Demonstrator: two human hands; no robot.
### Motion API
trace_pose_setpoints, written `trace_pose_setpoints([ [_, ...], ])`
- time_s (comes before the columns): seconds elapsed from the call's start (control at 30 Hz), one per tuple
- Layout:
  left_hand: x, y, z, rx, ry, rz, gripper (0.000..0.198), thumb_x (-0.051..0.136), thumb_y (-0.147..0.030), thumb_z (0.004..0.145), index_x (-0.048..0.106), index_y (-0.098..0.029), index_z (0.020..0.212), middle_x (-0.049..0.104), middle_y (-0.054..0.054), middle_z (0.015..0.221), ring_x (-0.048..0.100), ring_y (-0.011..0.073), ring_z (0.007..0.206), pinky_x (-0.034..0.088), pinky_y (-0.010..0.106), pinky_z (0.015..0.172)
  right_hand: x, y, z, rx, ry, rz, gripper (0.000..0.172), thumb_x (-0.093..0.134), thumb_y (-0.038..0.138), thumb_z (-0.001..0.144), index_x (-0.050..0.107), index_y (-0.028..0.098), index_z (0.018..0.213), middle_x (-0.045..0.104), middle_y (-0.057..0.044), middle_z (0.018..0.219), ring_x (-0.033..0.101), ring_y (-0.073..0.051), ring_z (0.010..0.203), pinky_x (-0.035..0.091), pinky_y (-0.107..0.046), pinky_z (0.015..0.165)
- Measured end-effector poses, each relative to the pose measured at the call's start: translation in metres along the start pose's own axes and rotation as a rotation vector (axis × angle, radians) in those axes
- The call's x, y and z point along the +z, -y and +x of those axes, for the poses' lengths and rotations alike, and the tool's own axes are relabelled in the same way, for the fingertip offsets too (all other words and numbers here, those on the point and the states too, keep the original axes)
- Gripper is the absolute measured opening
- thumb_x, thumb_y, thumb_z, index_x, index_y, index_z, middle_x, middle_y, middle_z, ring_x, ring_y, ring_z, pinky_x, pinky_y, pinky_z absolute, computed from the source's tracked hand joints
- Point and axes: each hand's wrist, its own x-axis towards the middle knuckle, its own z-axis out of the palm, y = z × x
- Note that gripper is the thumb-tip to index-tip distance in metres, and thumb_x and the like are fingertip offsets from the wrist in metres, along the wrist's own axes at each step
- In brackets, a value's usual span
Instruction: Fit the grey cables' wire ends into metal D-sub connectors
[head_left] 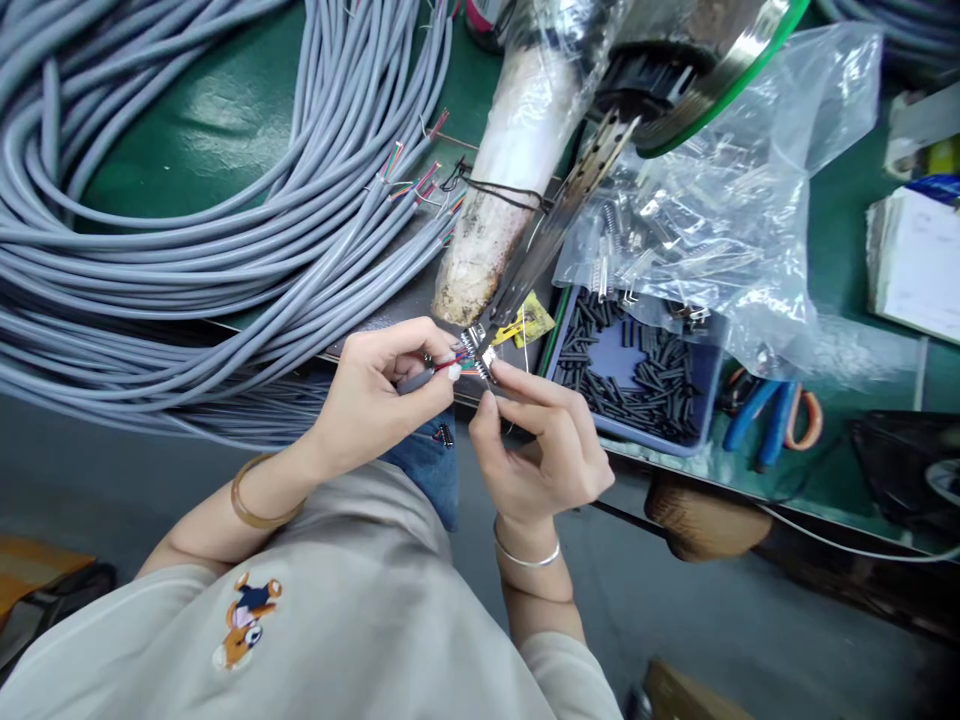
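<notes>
Green and crowded, the table (pixel 202 150) carries a heavy spread of smooth grey round cables (pixel 247 240) along its left side, while a shallow blue-violet plastic tray (pixel 709 400) of short black tubes (pixel 667 395) stands by the near edge, with a clear plastic bag (pixel 780 220) of shiny metal parts just behind it. Blue-handled pliers (pixel 772 425) lie right of the tray, also near that edge.

Over the middle of the near edge, the left hand (pixel 390 385) is pinched on a stripped grey cable end (pixel 416 381), from which thin coloured wires (pixel 448 363) reach toward a small silvery multi-pin metal connector (pixel 484 358). The right hand (pixel 551 440) has its thumb and index fingertips close together at that connector (whether they grip it or merely steady it, I cannot tell).

Likely light and stiff, the connector should be held by its metal sides, clear of the pins. The grey jacket looks springy and is the surest hold; the bare wires seem soft, bend easily and could break if tugged.
</notes>
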Motion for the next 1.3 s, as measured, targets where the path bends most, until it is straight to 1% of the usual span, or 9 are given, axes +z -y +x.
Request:
trace_pose_setpoints([
  [0.1,-0.003,0.003,0.000,-0.058,0.037,0.008,0.007,0.068,-0.012,0.079,0.065,-0.014,0.073,0.069,0.002,0.078,0.048,0.0045,0.056,0.038,0.016,0.048,0.001,-0.003,-0.003,-0.062,0.024,-0.018,0.018,0.075,0.009,0.087,0.062,0.023,0.086,0.082,-0.003,0.103,0.079,-0.015,0.084,0.065,-0.025,0.073],
  [0.2,-0.004,0.003,-0.001,-0.090,0.045,0.009,0.008,0.068,-0.013,0.078,0.065,-0.014,0.072,0.068,0.003,0.078,0.048,0.0046,0.056,0.038,0.016,0.048,0.001,-0.004,-0.004,-0.080,0.033,-0.021,0.019,0.075,0.008,0.087,0.063,0.022,0.089,0.082,-0.004,0.103,0.079,-0.015,0.084,0.065,-0.025,0.074],
  [0.3,-0.005,0.002,-0.003,-0.127,0.053,-0.001,0.006,0.071,-0.016,0.076,0.066,-0.014,0.074,0.066,0.003,0.075,0.046,0.0043,0.054,0.036,0.017,0.046,0.001,-0.003,-0.004,-0.009,0.007,0.011,0.021,0.077,0.007,0.086,0.063,0.023,0.090,0.082,-0.002,0.100,0.079,-0.014,0.083,0.064,-0.025,0.074],
  [0.4,-0.005,0.002,-0.006,-0.189,0.056,-0.036,0.011,0.074,-0.020,0.076,0.065,-0.013,0.078,0.058,-0.001,0.064,0.041,0.0037,0.047,0.033,0.018,0.043,0.002,-0.002,-0.003,0.120,0.012,0.119,0.021,0.076,0.006,0.086,0.063,0.023,0.089,0.081,-0.001,0.097,0.078,-0.015,0.086,0.064,-0.028,0.077],
  [0.47,-0.005,0.003,-0.007,-0.210,0.041,-0.066,0.013,0.074,-0.021,0.077,0.064,-0.014,0.078,0.053,-0.003,0.059,0.038,0.0033,0.045,0.031,0.018,0.042,0.003,-0.001,-0.003,0.160,0.021,0.174,0.021,0.075,0.006,0.086,0.064,0.023,0.089,0.080,0.000,0.097,0.078,-0.015,0.088,0.064,-0.029,0.080],
  [0.7,0.000,0.003,-0.006,-0.164,-0.006,-0.140,0.014,0.072,-0.016,0.075,0.059,-0.015,0.073,0.065,0.001,0.077,0.037,0.0011,0.048,0.029,0.016,0.042,0.004,-0.001,-0.002,0.116,0.028,0.161,0.020,0.074,0.006,0.087,0.064,0.023,0.090,0.080,-0.001,0.099,0.078,-0.015,0.089,0.064,-0.030,0.079],
  [0.93,0.004,0.000,-0.004,-0.071,-0.040,-0.072,0.010,0.068,-0.012,0.077,0.060,-0.015,0.072,0.064,-0.001,0.073,0.041,0.0027,0.052,0.032,0.016,0.046,0.005,-0.004,0.000,0.089,0.028,0.156,0.020,0.075,0.006,0.086,0.063,0.022,0.090,0.080,-0.002,0.099,0.077,-0.015,0.089,0.063,-0.029,0.079],
  [1.13,0.004,0.000,-0.002,-0.052,-0.039,-0.037,0.011,0.068,-0.011,0.077,0.059,-0.016,0.071,0.064,-0.001,0.074,0.044,0.0033,0.054,0.034,0.016,0.048,0.006,-0.006,0.002,0.083,0.029,0.143,0.020,0.076,0.007,0.087,0.065,0.022,0.091,0.080,-0.001,0.098,0.077,-0.015,0.089,0.064,-0.030,0.080],
  [1.3,0.005,-0.003,0.000,-0.044,-0.076,-0.016,0.012,0.069,-0.011,0.074,0.059,-0.016,0.069,0.062,-0.001,0.071,0.046,0.0044,0.056,0.034,0.015,0.048,0.005,-0.002,0.007,0.061,0.024,0.095,0.019,0.077,0.007,0.086,0.067,0.023,0.091,0.080,0.000,0.099,0.077,-0.015,0.089,0.064,-0.029,0.080],
])
